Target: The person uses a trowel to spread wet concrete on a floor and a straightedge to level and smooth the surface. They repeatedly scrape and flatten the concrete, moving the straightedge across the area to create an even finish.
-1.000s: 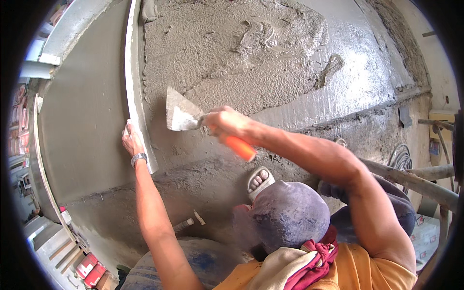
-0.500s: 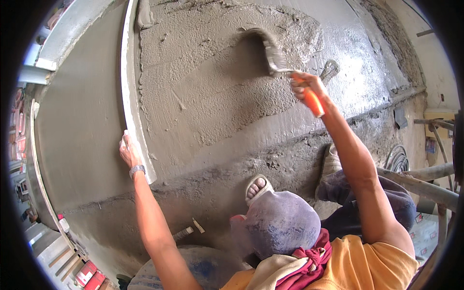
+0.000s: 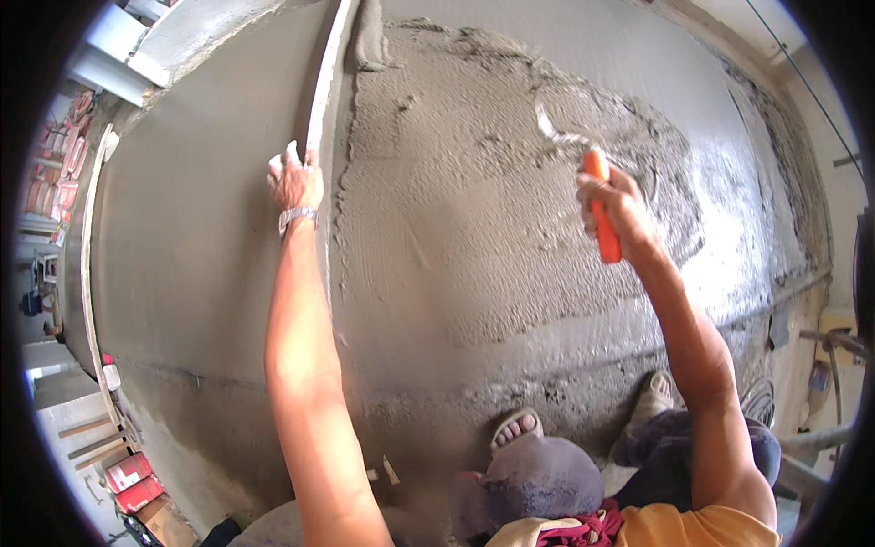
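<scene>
My left hand (image 3: pixel 296 185), with a watch on its wrist, is closed on a long pale straightedge (image 3: pixel 326 77). The bar stands on edge between smooth grey mortar (image 3: pixel 200 191) on the left and rough wet mortar (image 3: pixel 428 118) on the right. My forearm hides its near end. In my right hand (image 3: pixel 624 205) is a trowel, gripped by its orange handle (image 3: pixel 610 244). Its metal part is blurred by motion over the rough mortar, so I cannot tell whether the blade touches it.
My sandalled foot (image 3: pixel 517 428) rests at the near edge of the mortar. Poles (image 3: pixel 820 438) and a coiled hose (image 3: pixel 758 399) lie at the right. A long narrow strip (image 3: pixel 89 246) borders the left side, with red packages (image 3: pixel 135 483) below it.
My left hand has slid farther up the straightedge. The trowel has swung back nearer to me, its handle now more upright. The whole view has shifted, bringing the mortar farther right.
</scene>
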Available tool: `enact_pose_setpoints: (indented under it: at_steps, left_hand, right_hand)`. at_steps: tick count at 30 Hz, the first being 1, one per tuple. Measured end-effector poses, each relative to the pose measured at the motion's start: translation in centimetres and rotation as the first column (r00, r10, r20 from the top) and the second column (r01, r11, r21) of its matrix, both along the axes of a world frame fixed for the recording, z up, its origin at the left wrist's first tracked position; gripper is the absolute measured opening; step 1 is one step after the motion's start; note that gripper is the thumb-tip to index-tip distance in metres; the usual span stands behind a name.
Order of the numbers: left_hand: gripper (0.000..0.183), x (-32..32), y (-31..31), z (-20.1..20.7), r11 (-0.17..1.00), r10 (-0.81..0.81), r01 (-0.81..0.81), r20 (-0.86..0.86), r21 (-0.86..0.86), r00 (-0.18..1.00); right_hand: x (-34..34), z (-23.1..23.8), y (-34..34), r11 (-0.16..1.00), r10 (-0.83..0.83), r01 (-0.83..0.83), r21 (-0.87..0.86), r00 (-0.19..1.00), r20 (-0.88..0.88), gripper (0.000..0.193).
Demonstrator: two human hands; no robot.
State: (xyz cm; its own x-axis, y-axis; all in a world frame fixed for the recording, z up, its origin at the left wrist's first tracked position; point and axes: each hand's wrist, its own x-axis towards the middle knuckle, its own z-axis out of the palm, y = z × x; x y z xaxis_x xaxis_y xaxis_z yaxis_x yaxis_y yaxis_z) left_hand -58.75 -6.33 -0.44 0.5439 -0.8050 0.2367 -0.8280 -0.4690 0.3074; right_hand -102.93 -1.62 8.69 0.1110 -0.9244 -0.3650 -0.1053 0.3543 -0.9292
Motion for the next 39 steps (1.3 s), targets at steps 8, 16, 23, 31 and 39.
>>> enact_pose_setpoints:
  at_steps: [8, 16, 23, 31, 39]
  left_hand:
    - [0.061, 0.8, -4.4, -3.6, 0.992, -0.096, 0.083, 0.141, 0.097, 0.985]
    - [0.055, -0.5, -5.2, -1.2, 0.985, -0.125, 0.108, 0.125, 0.138, 0.984]
    - [0.052, 0.0, -5.4, -0.9, 0.976, -0.163, 0.132, 0.177, 0.172, 0.971]
    - [0.054, 0.3, -5.5, -0.7, 0.966, -0.153, 0.128, 0.096, 0.223, 0.984]
    - [0.052, 0.0, -5.8, -0.4, 0.970, -0.180, 0.155, 0.126, 0.187, 0.976]
  right_hand:
    - [11.6, 1.3, -11.9, 0.989, 0.141, -0.131, -0.065, 0.970, 0.199, 0.031]
    - [21.5, -1.3, -30.4, 0.990, 0.123, -0.106, -0.092, 0.970, 0.210, 0.027]
    - [28.8, -3.5, -42.6, 0.991, -0.034, -0.015, 0.132, 0.931, 0.363, 0.014]
    - [32.7, -4.2, -47.6, 0.999, -0.037, 0.038, -0.002, 0.979, 0.198, 0.024]
    - [33.0, -7.0, -51.4, 0.994, -0.055, 0.017, 0.112, 0.937, 0.345, 0.013]
